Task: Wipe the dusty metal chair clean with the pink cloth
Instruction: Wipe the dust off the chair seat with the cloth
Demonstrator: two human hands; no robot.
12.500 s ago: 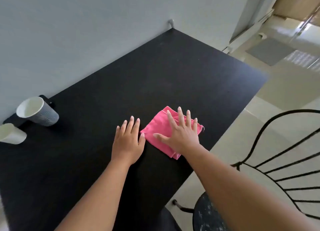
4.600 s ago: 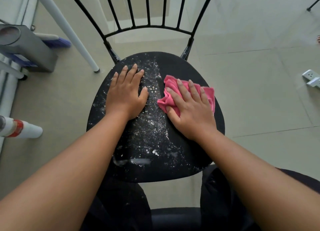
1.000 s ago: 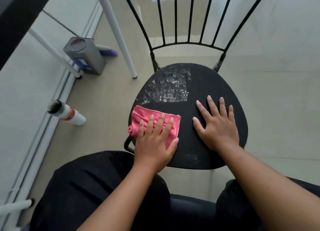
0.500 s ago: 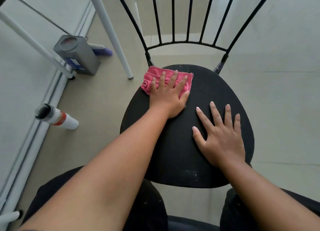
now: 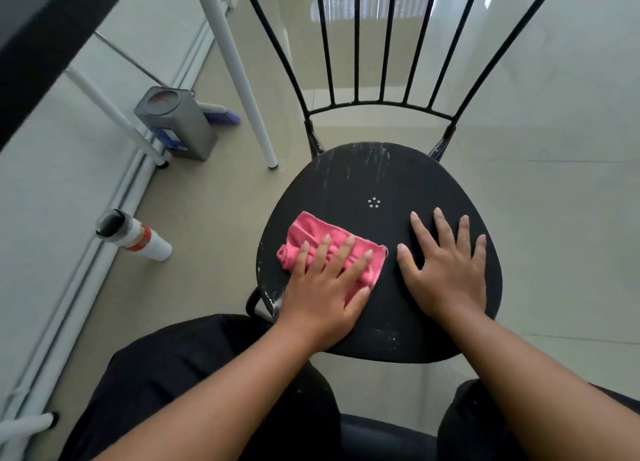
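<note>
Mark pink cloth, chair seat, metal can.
pink cloth (image 5: 311, 229), head view, bare upper-left fold.
chair seat (image 5: 346, 190), head view, bare patch behind the cloth.
metal can (image 5: 194, 128), head view, front side wall.

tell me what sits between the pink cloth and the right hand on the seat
Nothing: only a narrow strip of bare chair seat separates the pink cloth from the right hand, per the head view.

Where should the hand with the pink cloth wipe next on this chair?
Probably slide the left hand and pink fabric cloth toward the backrest of the black metal chair: pale dust streaks show along the seat's back edge, while its middle looks clean.
</note>
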